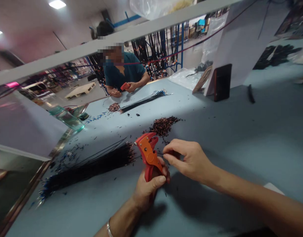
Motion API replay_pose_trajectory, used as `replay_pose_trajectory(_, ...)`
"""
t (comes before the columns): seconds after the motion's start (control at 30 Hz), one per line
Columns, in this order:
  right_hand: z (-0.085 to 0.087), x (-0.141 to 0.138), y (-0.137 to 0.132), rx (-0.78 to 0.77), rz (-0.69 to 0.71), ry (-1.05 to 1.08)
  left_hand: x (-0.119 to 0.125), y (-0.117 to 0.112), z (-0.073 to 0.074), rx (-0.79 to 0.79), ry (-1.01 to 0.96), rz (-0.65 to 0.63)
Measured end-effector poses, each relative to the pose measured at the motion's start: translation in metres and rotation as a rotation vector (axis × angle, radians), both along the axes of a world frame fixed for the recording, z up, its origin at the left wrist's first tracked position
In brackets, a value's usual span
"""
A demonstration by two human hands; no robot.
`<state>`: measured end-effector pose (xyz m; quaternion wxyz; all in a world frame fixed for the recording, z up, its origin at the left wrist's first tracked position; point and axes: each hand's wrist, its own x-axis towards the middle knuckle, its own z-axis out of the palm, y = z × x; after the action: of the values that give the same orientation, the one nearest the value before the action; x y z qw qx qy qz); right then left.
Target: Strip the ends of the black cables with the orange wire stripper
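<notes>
My left hand (pixel 148 189) is wrapped round the handles of a red and orange wire stripper (pixel 148 152), held upright over the blue table (pixel 240 131). My right hand (pixel 188 159) sits just to its right, thumb and forefinger pinched on a thin black wire (pixel 160 153) that reaches toward the tool's jaws. A thick bundle of black wires (pixel 92 164) lies to the left of the tool. A heap of dark stripped wire bits (pixel 163 125) lies just beyond the tool.
Across the table another person (pixel 123 72) holds a red tool beside a second wire bundle (pixel 143 100) and a small heap of bits. A dark phone-like slab (pixel 222 82) leans on a white board at the back right. A glass container (pixel 67 118) stands at the left edge.
</notes>
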<state>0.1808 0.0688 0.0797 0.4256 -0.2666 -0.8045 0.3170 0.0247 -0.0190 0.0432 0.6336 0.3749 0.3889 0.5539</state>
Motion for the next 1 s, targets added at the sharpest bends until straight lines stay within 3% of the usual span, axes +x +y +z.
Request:
replay_pose_trajectory(0.13, 0.005, -0.001, -0.004, -0.305, 0.049, -0.014, -0.002, -0.002, -0.002, 0.055, 0.087, -0.057)
replay_pose_trajectory(0.2, 0.006, 0.000, -0.005, -0.328, 0.035, 0.006, -0.003, -0.003, -0.004, 0.074, 0.101, -0.075)
replay_pose_trajectory(0.5, -0.005, 0.003, -0.003, 0.362, -0.136, -0.044, -0.002, -0.005, -0.004, 0.032, 0.099, -0.068)
replay_pose_trajectory(0.7, -0.008, 0.002, -0.003, 0.670, -0.203, -0.111, -0.004, -0.005, -0.004, 0.033, 0.122, -0.078)
replay_pose_trajectory(0.83, -0.011, -0.001, -0.007, 0.753, -0.188, -0.078, -0.006, -0.006, -0.007, 0.042, 0.165, -0.080)
replay_pose_trajectory(1.0, -0.013, -0.003, -0.011, 0.639, -0.115, 0.008, -0.006, -0.007, -0.006, 0.014, 0.189, -0.076)
